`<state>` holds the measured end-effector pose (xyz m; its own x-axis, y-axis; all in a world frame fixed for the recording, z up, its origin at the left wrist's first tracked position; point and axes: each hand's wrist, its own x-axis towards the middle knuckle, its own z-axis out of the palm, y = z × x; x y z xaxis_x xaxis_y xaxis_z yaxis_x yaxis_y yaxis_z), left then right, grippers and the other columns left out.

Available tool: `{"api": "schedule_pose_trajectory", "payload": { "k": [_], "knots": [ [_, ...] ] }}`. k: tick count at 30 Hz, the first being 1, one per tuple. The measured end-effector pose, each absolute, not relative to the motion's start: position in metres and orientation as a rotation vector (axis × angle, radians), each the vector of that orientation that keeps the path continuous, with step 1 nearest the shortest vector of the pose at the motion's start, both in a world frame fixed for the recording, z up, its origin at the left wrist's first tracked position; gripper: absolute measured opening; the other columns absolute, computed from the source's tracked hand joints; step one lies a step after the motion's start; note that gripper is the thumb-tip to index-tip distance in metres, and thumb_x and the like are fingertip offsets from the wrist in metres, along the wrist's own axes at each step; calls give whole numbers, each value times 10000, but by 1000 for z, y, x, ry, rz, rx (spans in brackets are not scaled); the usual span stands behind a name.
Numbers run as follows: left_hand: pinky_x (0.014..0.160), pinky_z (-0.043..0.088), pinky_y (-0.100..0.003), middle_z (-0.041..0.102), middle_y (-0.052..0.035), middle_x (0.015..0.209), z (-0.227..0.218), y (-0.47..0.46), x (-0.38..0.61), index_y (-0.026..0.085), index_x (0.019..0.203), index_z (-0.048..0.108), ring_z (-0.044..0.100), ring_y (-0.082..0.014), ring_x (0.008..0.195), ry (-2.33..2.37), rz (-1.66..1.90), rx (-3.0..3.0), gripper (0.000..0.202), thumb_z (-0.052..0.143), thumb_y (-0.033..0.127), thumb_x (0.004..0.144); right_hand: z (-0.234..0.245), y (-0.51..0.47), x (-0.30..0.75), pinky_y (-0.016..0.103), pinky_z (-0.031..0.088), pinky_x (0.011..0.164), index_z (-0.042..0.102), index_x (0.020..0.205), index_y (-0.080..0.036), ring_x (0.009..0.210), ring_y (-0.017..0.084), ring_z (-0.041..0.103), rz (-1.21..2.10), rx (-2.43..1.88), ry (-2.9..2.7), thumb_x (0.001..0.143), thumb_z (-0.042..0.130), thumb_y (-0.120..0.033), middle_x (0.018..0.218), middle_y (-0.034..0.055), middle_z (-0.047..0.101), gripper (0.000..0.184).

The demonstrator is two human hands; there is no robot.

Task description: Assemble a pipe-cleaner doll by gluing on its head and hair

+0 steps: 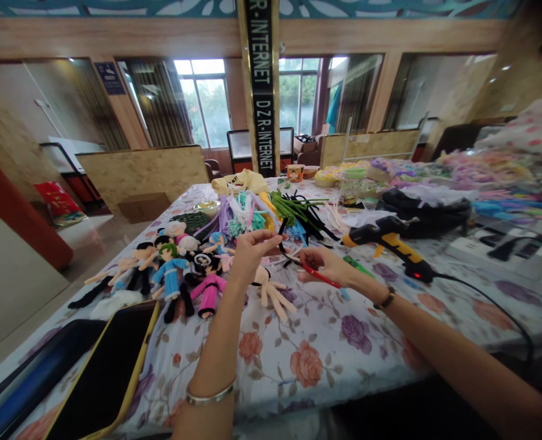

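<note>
My left hand (251,249) is raised above the table, fingers pinched on a thin black pipe cleaner (281,235) that loops down between my hands. My right hand (322,264) is closed round red-handled scissors (320,276) and sits just right of the black strand. Under my left hand lies a beige pipe-cleaner doll body (271,292). Several finished small dolls (179,272) lie to the left on the floral tablecloth (325,342).
A heap of coloured pipe cleaners (271,214) lies behind my hands. A yellow and black glue gun (390,241) with its cord rests to the right. A phone in a yellow case (110,366) lies at the near left. Cups and more craft material stand at the back.
</note>
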<state>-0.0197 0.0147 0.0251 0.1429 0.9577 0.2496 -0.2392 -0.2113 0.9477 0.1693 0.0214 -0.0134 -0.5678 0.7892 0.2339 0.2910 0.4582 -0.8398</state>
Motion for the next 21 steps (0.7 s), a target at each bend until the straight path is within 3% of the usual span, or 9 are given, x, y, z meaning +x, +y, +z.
{"api": "schedule_pose_trajectory", "payload": {
  "k": [21],
  "knots": [
    [624,521,-270,704,-39,728,26,14,-18,113,658,639,653,-152,550,822,1326,1278,289,787,312,511,-14,19,165,232,229,487,388,619,-189,522,76,305,1024,-904,-2028,601,742,-458,558,-70,339,445]
  ]
}}
